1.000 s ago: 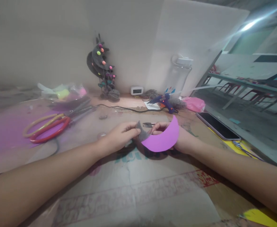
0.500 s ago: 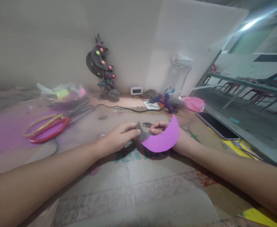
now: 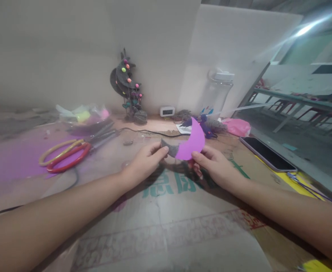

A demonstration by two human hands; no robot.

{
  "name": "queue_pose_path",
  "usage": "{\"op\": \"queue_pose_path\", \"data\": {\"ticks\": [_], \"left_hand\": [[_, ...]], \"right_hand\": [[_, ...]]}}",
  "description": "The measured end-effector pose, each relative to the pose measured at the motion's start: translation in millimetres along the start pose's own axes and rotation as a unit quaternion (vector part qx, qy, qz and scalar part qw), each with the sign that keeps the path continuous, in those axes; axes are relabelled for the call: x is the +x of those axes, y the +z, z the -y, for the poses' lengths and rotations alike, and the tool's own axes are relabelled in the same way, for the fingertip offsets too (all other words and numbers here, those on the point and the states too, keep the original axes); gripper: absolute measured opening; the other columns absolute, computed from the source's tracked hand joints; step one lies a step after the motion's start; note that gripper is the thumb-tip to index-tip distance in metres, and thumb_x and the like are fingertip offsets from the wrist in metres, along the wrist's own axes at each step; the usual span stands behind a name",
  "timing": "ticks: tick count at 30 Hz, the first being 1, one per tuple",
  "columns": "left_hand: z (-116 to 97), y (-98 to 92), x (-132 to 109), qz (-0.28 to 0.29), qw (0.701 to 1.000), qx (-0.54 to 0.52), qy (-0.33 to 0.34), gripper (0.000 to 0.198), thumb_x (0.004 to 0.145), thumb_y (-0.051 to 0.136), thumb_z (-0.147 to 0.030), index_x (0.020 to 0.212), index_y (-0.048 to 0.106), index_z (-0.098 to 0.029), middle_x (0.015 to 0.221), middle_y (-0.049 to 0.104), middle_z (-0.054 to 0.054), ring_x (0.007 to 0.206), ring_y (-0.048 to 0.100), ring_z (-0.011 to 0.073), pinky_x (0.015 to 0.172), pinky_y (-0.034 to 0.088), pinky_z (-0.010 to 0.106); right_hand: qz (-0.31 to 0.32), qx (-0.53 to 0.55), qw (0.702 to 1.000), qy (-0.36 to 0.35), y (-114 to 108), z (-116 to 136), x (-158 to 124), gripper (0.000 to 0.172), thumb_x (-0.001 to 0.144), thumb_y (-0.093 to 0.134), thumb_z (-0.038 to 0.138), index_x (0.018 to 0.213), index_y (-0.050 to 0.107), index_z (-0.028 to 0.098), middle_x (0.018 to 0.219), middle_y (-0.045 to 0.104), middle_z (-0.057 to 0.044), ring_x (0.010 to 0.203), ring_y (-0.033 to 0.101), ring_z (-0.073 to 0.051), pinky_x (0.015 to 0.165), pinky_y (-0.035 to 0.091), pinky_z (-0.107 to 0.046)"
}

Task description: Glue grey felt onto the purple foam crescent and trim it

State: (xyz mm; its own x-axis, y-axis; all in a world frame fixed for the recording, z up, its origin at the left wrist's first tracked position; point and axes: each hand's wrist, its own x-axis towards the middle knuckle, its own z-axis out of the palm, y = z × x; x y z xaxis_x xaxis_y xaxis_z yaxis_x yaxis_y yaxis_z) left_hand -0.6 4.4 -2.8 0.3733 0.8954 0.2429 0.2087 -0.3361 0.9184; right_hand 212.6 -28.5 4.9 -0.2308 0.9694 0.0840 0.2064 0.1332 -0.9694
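My left hand [image 3: 145, 161] pinches the grey, glittery tip of a crescent-shaped piece [image 3: 191, 142] whose broad face is bright purple. My right hand [image 3: 213, 166] grips the crescent's lower edge from below with closed fingers. The piece is held upright a little above the cardboard-covered table [image 3: 166, 211], at the middle of the view. Both forearms reach in from the bottom corners.
Red and yellow rings [image 3: 65, 155] with scissors lie at left on a purple sheet. A dark crescent ornament with coloured balls [image 3: 126, 85] stands at the wall. A blue glue gun [image 3: 207, 128], small clock [image 3: 167, 111], clear jar [image 3: 218, 92], pink bag [image 3: 235, 126] and phone [image 3: 268, 153] sit to the right.
The crescent has been lifted and turned more upright. My right hand moved from behind the piece to gripping its lower edge. The view shifted slightly right and down.
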Motion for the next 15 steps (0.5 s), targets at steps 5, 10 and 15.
{"op": "queue_pose_path", "data": {"ticks": [5, 10, 15], "left_hand": [[-2.3, 1.5, -3.6, 0.072, 0.996, -0.034, -0.035, 0.030, 0.085, 0.055, -0.043, 0.097, 0.061, -0.016, 0.082, 0.068, 0.002, 0.078, 0.064, 0.0179, 0.075, 0.048, 0.030], [-5.5, 2.4, -5.5, 0.082, 0.995, 0.031, -0.054, 0.035, 0.082, 0.059, -0.051, 0.094, 0.063, -0.019, 0.072, 0.070, 0.001, 0.069, 0.062, 0.0166, 0.061, 0.044, 0.025], [-6.6, 1.5, -6.1, 0.070, 0.992, 0.072, -0.072, 0.041, 0.078, 0.061, -0.055, 0.097, 0.066, -0.019, 0.077, 0.070, 0.003, 0.069, 0.060, 0.0181, 0.056, 0.042, 0.025]], "right_hand": [[-0.021, -0.047, 0.998, 0.037, 4.7, 6.1, -2.0, 0.046, 0.077, 0.060, 0.062, 0.065, 0.054, 0.017, 0.047, 0.049, 0.003, 0.041, 0.044, -0.008, 0.039, 0.033, -0.020], [-0.010, -0.076, 0.997, 0.019, 5.3, 1.9, -0.2, 0.046, 0.077, 0.060, 0.061, 0.064, 0.055, 0.017, 0.045, 0.047, 0.004, 0.040, 0.043, -0.008, 0.039, 0.032, -0.020], [-0.011, -0.129, 0.992, 0.008, 5.7, 1.0, 0.1, 0.043, 0.081, 0.058, 0.054, 0.061, 0.054, 0.017, 0.048, 0.050, 0.003, 0.040, 0.042, -0.007, 0.038, 0.030, -0.020]]}}
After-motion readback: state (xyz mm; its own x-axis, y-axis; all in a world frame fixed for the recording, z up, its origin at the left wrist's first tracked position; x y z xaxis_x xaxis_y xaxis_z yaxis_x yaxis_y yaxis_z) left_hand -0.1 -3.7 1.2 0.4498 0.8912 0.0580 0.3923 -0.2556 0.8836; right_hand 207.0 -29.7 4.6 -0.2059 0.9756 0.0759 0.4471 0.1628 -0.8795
